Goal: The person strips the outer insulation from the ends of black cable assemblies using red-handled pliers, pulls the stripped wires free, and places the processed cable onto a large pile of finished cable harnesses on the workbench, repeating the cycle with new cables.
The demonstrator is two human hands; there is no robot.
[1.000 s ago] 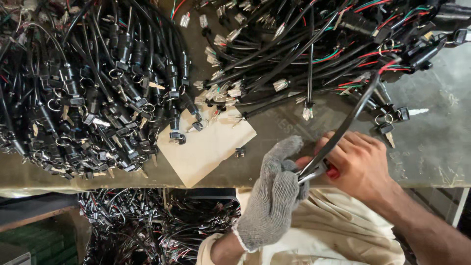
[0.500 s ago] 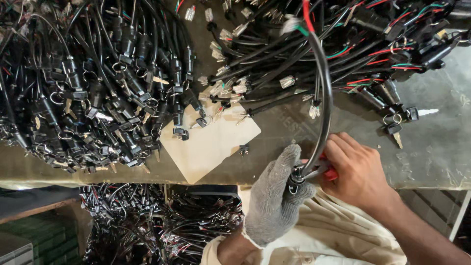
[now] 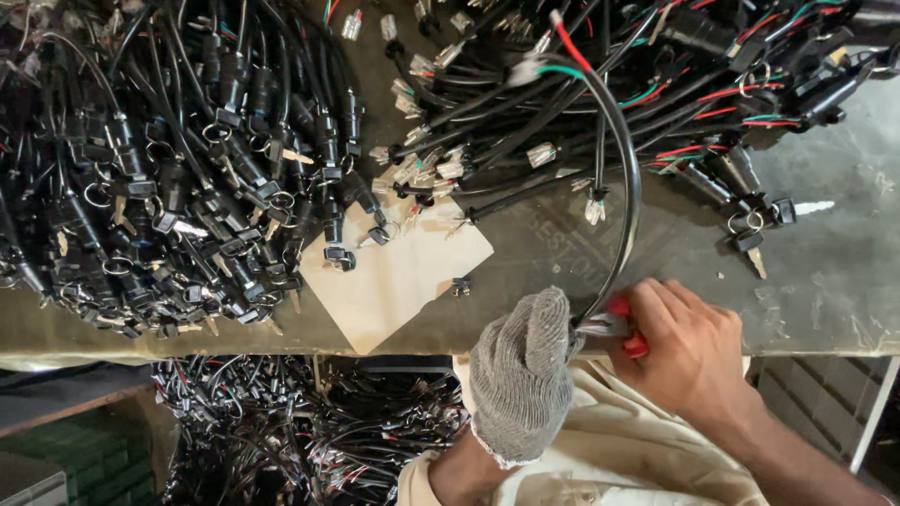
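At the near edge of the workbench (image 3: pixel 825 300), the gloved left hand (image 3: pixel 521 375) pinches a black cable (image 3: pixel 630 201) so the bare right hand (image 3: pixel 689 347), closed on red-handled pliers (image 3: pixel 626 330), can bite its end. Cable arcs up over the wire harness pile (image 3: pixel 675 84), probably to keep it untangled.

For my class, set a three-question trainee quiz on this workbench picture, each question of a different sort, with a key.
1. True or false: the left hand wears a grey knitted glove.
2. The right hand grips a tool with handles of which colour? A) blue B) red C) yellow
3. Fill in: the black cable held at the tool arches up over the table and ends in loose red and ____ wires.

Key
1. True; the right hand is bare.
2. B; the red handles show between its fingers.
3. Green; the wire ends reach over the right cable pile, not the piece of card.
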